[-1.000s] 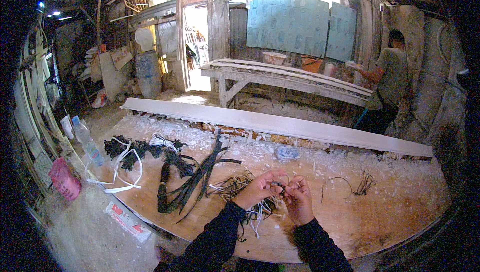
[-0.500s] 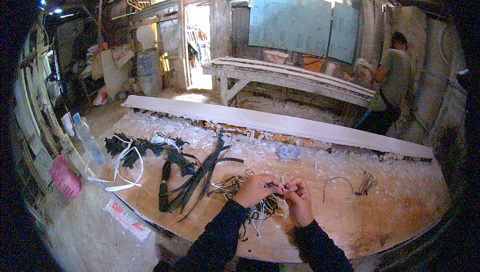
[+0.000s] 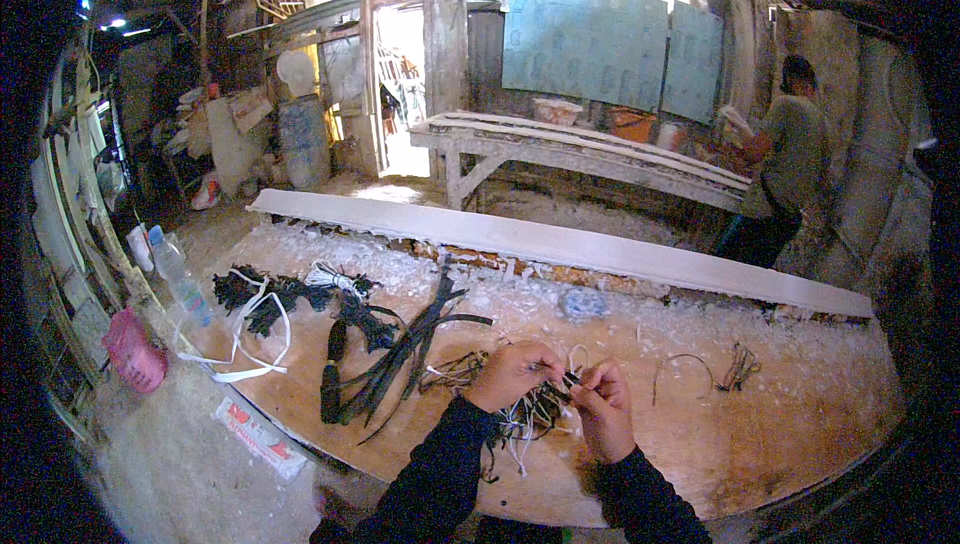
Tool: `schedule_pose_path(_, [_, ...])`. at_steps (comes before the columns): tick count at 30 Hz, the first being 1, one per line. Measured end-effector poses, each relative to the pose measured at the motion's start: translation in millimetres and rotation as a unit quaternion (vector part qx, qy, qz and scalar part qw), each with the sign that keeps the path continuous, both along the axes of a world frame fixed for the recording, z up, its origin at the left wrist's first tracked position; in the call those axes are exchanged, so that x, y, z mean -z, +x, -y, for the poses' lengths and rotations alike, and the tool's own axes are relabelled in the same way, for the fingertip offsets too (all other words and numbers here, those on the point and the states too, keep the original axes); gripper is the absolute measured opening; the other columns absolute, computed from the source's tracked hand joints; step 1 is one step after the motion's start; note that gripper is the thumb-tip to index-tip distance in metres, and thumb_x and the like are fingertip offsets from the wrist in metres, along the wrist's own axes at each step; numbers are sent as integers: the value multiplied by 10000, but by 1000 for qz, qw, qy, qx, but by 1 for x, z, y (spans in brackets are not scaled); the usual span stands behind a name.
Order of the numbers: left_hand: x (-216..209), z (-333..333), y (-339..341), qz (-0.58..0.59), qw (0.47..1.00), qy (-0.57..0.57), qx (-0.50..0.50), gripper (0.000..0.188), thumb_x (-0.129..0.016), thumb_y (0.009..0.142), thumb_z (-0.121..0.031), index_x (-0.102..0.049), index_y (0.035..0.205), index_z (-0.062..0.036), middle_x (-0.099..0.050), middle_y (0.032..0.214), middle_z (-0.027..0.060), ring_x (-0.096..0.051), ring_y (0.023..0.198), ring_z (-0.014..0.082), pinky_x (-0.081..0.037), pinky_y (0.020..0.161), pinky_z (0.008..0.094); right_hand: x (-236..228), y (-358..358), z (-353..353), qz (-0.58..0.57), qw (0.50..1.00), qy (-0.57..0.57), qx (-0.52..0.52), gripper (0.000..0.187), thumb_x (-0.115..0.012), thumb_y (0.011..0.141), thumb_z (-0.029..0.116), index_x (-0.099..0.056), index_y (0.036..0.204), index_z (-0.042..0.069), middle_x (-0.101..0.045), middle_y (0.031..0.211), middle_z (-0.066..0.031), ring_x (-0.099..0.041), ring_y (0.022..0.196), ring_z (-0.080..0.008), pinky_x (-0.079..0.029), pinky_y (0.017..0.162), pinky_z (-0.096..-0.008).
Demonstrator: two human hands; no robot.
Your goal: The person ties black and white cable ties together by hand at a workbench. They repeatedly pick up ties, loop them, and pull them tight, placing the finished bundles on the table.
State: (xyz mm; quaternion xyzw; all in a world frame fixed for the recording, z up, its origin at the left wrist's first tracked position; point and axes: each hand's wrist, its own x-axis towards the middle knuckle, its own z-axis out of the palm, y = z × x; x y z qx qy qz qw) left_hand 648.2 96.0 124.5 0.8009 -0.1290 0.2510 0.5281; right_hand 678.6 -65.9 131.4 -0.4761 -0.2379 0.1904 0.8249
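Over the wooden table [image 3: 760, 444], my left hand [image 3: 515, 376] and my right hand [image 3: 606, 409] are close together, fingertips pinched. A short, thin dark strip [image 3: 571, 380] runs between them, gripped at both ends; its exact kind is too small to tell. Beneath the hands lies a tangled pile of black and white cords [image 3: 528, 426], partly hidden by my left hand. Left of it are long flat black strips [image 3: 412, 352] and a dark rod-like bundle [image 3: 331, 374]. Farther left, a white strap [image 3: 243, 376] loops beside dark bundled cords [image 3: 268, 309].
A long white-coated board [image 3: 560, 244] crosses the table's far side, with whitish scraps before it. Crumpled clear plastic [image 3: 584, 304] and a small cord bundle [image 3: 738, 368] lie to the right. A bottle [image 3: 178, 276] stands left. A person [image 3: 792, 159] works by the back bench [image 3: 600, 157].
My fingertips have drawn slightly apart, and the dark strip between them shows more clearly. The person at the back has shifted their arms. The whole view has moved a little.
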Motion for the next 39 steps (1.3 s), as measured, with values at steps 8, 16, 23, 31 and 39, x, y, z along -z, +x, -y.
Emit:
schedule_pose_path(8, [9,-4,5,-28,988,-148,17,77,-621,738,-27,-608,813,-13,-608,809,41,-573,743,112,-457,687,232,-3,2,1,39,995,-87,-37,192,-575,757,-12,-482,903,71,-507,692,2,-518,623,-96,-422,562,-206])
schedule_pose_path(16, [3,6,2,-77,965,-235,86,175,-591,745,26,-585,915,-12,-598,894,52,-571,813,132,-463,745,244,9,13,15,123,972,-198,4,106,-640,727,16,-561,798,21,-570,731,-27,-546,669,-102,-443,599,-230])
schedule_pose_path(23, [3,11,3,-107,969,-204,91,104,-581,768,-13,-586,872,-15,-598,862,49,-572,822,138,-449,769,252,19,15,26,383,874,-261,145,84,-649,723,39,-569,752,39,-549,694,-15,-504,633,-85,-402,557,-218])
schedule_pose_path(31, [6,10,2,-96,983,-133,80,130,-575,799,-93,-587,902,-15,-596,872,44,-560,843,129,-437,767,251,13,-2,21,84,984,-154,0,99,-630,738,58,-536,768,56,-500,634,29,-470,569,-66,-363,501,-209])
schedule_pose_path(39, [9,15,5,-119,967,-188,121,156,-593,797,-135,-586,894,-12,-596,861,38,-557,811,119,-438,743,243,11,3,24,-59,984,-126,-112,97,-612,769,67,-518,784,87,-528,629,-3,-419,420,-73,-284,338,-198])
